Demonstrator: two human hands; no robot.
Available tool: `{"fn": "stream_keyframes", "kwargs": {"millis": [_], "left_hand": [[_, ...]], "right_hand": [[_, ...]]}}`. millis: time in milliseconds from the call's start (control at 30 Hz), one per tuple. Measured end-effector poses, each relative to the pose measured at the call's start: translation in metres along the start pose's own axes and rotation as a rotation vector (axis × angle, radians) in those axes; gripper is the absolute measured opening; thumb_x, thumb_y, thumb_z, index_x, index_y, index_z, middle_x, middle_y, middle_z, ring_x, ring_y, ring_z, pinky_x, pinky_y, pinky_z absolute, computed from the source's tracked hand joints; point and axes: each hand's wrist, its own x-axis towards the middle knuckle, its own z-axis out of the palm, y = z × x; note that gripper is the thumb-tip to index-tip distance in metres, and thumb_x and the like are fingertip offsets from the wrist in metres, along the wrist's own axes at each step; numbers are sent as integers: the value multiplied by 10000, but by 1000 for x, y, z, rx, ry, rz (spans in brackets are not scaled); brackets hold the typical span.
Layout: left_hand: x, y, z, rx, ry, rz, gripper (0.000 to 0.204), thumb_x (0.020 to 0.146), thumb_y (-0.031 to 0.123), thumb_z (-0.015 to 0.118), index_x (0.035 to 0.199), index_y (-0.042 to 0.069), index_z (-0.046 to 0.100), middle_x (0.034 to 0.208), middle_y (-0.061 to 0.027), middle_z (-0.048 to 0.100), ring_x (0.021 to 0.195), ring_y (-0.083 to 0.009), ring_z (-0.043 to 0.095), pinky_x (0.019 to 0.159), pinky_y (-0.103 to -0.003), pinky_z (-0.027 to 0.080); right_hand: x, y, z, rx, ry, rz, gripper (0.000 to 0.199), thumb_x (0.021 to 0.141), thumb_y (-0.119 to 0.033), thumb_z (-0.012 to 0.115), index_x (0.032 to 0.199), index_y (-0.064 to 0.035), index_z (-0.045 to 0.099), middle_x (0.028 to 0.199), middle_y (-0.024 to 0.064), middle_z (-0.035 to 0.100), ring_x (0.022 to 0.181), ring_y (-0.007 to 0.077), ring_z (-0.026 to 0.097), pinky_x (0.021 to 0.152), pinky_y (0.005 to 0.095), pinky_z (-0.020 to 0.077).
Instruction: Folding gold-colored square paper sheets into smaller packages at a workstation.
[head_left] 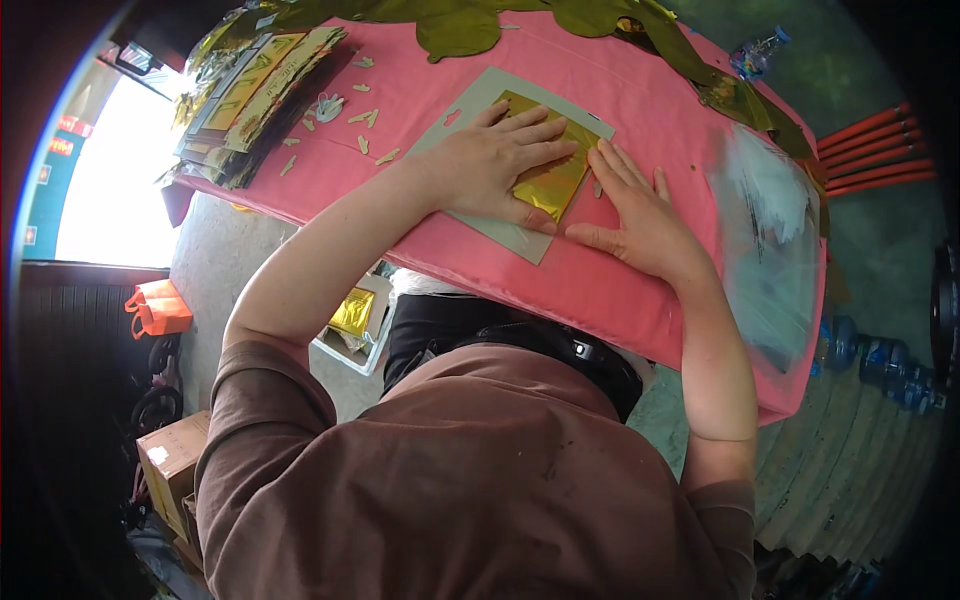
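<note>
My left hand (492, 165) lies open, palm down and fingers spread, across the shiny gold packet (556, 186), which rests on a grey sheet (505, 238) over the pink tablecloth (630, 310); my right hand (642, 218) is open too, fingertips by the packet's right edge (whether they press it, I cannot tell); stacked packages (250, 100) sit off to the left.
</note>
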Motion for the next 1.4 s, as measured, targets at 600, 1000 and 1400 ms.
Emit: {"fn": "stream_keyframes", "kwargs": {"millis": [600, 1000, 1400], "left_hand": [[-28, 30, -33, -191, -88, -27, 580, 728, 150, 627, 1280, 53, 480, 1385, -146, 399, 1342, -300, 288, 1104, -510, 152], [-48, 73, -14, -16, 68, 26, 491, 789, 323, 626, 1193, 54, 552, 1293, -85, 504, 1264, -243, 396, 1082, -515, 195], [-49, 61, -10, -131, 70, 78, 408, 852, 280, 577, 1194, 59, 560, 1299, -77, 501, 1290, -242, 360, 1085, -514, 184]], "right_hand": [[-18, -4, -2, 13, 209, -92, 581, 795, -370, 651, 1243, -27, 514, 1253, 142, 489, 1193, 280, 442, 1021, 415, 287], [17, -2, 4, -114, 442, -467, 102, 720, -99, 637, 792, -74, 569, 763, 56, 559, 730, 262, 566, 690, 387, 454], [31, 0, 2, -340, 403, -623, 56, 727, -86, 557, 715, -101, 504, 695, 42, 523, 660, 191, 596, 537, 318, 506]]}}
